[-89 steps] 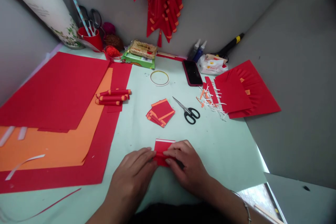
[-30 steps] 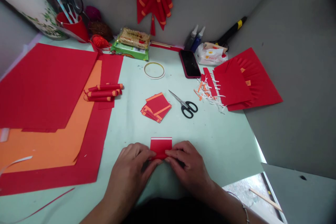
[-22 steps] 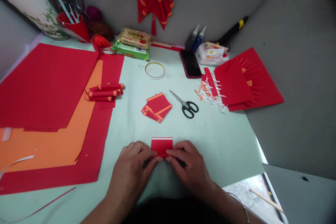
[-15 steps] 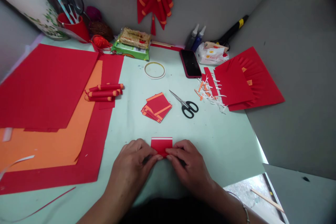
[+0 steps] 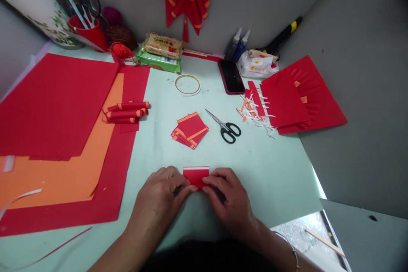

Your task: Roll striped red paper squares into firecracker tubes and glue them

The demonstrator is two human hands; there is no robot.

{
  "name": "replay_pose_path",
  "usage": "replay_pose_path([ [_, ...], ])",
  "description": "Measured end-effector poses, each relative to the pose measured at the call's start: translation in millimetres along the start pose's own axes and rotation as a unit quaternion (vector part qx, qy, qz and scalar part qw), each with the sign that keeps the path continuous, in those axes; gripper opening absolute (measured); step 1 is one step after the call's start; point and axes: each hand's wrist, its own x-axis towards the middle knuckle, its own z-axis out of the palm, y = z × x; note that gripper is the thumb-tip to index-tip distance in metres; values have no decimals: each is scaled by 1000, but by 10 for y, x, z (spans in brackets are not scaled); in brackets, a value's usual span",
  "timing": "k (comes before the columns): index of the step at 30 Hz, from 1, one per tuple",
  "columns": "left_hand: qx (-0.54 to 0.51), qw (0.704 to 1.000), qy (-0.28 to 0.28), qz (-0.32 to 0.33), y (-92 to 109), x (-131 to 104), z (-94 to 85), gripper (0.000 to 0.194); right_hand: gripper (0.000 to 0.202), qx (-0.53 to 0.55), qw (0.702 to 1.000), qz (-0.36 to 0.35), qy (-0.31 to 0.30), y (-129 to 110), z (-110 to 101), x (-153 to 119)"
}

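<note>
A small red paper [image 5: 196, 175] with a white strip along its far edge lies on the pale green table. Its near edge is pinched between thumb and fingers of my left hand [image 5: 162, 197] at the left corner. My right hand [image 5: 228, 199] pinches the right side of that same edge, which looks slightly curled. Just beyond is a pile of red cards [image 5: 193, 129] with orange strips. Black-handled scissors [image 5: 228, 131] lie to the right of the pile. Several rolled red tubes with orange ends [image 5: 126, 113] rest on the left.
Large red sheets [image 5: 60, 102] and an orange sheet [image 5: 95, 165] cover the left side. Farther back are a tape roll [image 5: 188, 85], a phone [image 5: 231, 76] and snack packs [image 5: 161, 53]. White scraps [image 5: 255, 112] lie beside red paper [image 5: 283, 102] at the right.
The near edge of the small red paper has moved slightly away from me, with both hands still pinching it. The other objects rest as before.
</note>
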Motion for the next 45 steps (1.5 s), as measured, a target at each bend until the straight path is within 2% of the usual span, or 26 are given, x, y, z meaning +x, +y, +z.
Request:
replay_pose_path([
  [3, -4, 1000, -12, -9, 2, 4, -6, 23, 14, -40, 995, -89, 25, -3, -3, 12],
  [6, -12, 1000, -17, -12, 3, 9, -13, 23, 11, -83, 982, -166, 23, 3, -5, 36],
  [10, -17, 1000, -14, -11, -1, 15, -15, 27, 12, -129, 971, -199, 12, 19, -2, 50],
  [21, -20, 1000, 0, 8, -4, 11, -5, 24, 13, -154, 972, -175, -34, -61, -26, 107],
  [24, -24, 997, 69, 33, 11, -10, -24, 20, 14, -148, 974, -166, -33, -83, -34, 137],
  [27, -7, 984, 153, 90, 37, -63, -62, 15, 15, -142, 976, -159, -33, -105, -43, 166],
  [30, 16, 968, 195, 156, 55, -138, -63, 9, 15, -139, 979, -145, -41, -113, -51, 186],
  [34, 31, 961, 189, 197, 32, -218, 36, 16, 15, -133, 982, -127, -43, -95, -51, 189],
  [38, 55, 960, 178, 208, -13, -238, 119, 24, 18, -134, 982, -118, -51, -78, -44, 181],
  [45, 65, 963, 169, 201, 2, -243, 100, 23, 19, -134, 982, -129, -35, -74, -36, 192],
])
